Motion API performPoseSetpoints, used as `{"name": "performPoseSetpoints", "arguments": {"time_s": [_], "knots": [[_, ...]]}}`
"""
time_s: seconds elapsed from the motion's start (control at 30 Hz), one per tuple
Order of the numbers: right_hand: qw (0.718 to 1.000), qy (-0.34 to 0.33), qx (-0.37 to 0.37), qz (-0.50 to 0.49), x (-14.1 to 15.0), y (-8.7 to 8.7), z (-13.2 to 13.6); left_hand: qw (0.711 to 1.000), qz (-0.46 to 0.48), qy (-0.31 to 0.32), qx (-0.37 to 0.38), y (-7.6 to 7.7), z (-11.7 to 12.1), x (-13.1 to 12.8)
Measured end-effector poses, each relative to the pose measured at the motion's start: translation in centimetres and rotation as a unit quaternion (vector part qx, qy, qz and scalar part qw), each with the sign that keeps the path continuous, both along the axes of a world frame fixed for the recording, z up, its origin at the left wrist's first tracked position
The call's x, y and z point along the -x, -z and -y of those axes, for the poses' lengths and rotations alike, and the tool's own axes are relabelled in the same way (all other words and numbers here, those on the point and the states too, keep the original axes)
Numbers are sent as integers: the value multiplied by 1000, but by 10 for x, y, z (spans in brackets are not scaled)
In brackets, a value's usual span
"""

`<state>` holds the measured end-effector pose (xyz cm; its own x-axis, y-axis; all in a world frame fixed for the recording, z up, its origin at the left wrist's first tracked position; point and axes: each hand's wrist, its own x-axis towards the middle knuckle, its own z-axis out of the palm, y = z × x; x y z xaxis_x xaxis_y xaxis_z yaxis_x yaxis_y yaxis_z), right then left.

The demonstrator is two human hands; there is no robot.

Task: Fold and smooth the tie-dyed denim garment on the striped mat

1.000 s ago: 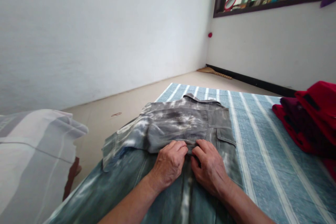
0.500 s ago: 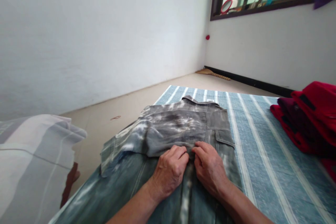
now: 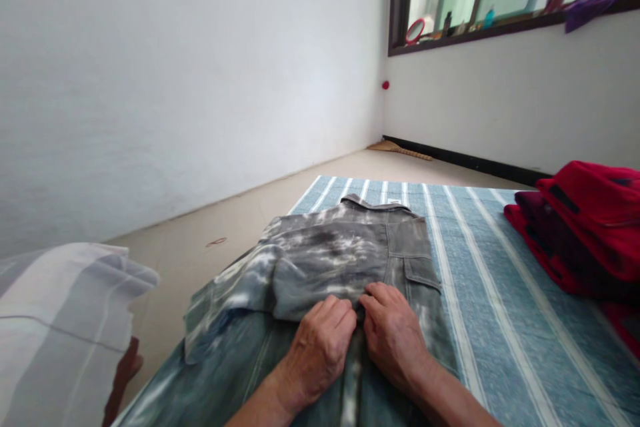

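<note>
A grey-green tie-dyed denim jacket lies spread out, its collar pointing away from me and one sleeve folded across the front. My left hand is closed, its curled fingers gripping the jacket's cloth near the middle of the front. Close beside it on the right, my right hand pinches the same part of the jacket, below a flapped chest pocket. The fingertips of both hands are turned down and partly hidden, so whatever small detail lies between them cannot be made out.
Under the jacket is a blue-and-white striped cloth. A stack of red and maroon folded clothes sits at right. Grey-and-white striped fabric hangs at left. A broom lies by the far corner, below a window sill holding a round mirror.
The view has tilted up and turned slightly right, so everything sits lower and further left. Both hands keep their hold on the jacket at nearly the same place.
</note>
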<state>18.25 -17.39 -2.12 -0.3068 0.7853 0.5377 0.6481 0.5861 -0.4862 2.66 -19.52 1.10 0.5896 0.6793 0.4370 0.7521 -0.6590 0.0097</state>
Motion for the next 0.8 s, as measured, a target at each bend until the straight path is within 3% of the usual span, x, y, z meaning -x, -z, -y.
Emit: {"name": "performPoseSetpoints", "arguments": {"time_s": [0.47, 0.8], "knots": [[999, -7, 42, 5, 0, -6, 0, 1000, -10, 11, 11, -4, 2, 0], [996, 19, 70, -60, -2, -7, -2, 999, 26, -13, 14, -7, 1, -7]]}}
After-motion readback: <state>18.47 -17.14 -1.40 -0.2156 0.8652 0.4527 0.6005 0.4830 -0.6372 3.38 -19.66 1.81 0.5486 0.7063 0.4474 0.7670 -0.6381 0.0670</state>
